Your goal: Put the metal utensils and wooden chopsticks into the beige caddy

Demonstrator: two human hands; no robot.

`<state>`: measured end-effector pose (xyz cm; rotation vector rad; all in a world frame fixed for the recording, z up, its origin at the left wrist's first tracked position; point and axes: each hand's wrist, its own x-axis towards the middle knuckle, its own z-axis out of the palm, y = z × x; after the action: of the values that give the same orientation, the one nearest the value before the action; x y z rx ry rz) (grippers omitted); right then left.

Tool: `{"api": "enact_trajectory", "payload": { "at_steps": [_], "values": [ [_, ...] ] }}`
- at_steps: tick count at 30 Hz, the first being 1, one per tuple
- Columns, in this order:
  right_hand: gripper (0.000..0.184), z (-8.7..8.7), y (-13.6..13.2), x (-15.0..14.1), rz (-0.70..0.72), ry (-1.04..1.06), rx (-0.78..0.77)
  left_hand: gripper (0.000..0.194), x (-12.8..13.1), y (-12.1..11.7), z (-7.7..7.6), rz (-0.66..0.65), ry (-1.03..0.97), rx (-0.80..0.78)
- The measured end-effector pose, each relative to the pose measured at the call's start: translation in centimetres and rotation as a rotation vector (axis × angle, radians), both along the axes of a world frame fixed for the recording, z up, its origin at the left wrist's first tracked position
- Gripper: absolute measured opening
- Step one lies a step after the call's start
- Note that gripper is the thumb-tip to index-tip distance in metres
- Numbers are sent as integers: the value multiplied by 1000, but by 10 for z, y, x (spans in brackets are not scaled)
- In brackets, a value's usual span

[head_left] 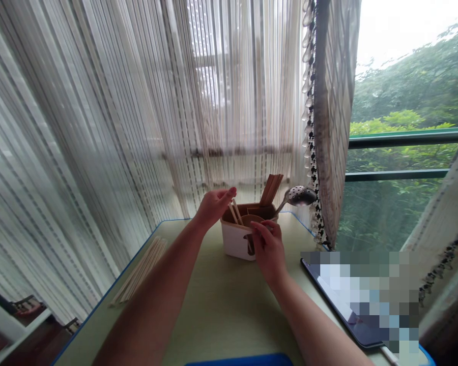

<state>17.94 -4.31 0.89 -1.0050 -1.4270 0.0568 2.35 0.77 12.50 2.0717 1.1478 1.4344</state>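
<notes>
A white utensil holder [234, 242] with a brown rim stands at the far end of the table [221, 305]. It contains dark brown chopsticks [270, 189], a perforated metal ladle [299, 195] leaning right, and a brown wooden piece. My left hand [213, 206] hovers over the holder's left edge, fingers pinched close to two pale chopsticks [235, 212] that stick up from it. My right hand [269, 249] is at the holder's front right corner, fingers closed against its rim and the wooden piece.
A bundle of several pale chopsticks [139, 272] lies on the table's left edge. A dark tablet [347, 310] lies at the right, partly pixelated. Striped sheer curtains hang behind the table; a window with a green railing is at the right. A blue object [240, 361] sits at the near edge.
</notes>
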Motion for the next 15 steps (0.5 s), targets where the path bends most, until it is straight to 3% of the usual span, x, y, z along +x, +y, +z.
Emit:
{"api": "enact_trajectory", "payload": {
  "at_steps": [3, 8, 11, 15],
  "values": [
    [23, 0, 0, 0, 3, 10, -3, 49, -2, 2, 1, -41, -79, -49],
    [22, 0, 0, -1, -14, 13, 10, 47, -6, 0, 5, 61, -84, 37],
    [23, 0, -5, -1, -21, -27, 49, 41, -4, -9, 9, 190, -113, 220],
    [28, 3, -16, 0, 35, -118, 128, 33, 3, -42, 18, 373, -288, 534]
  ]
}}
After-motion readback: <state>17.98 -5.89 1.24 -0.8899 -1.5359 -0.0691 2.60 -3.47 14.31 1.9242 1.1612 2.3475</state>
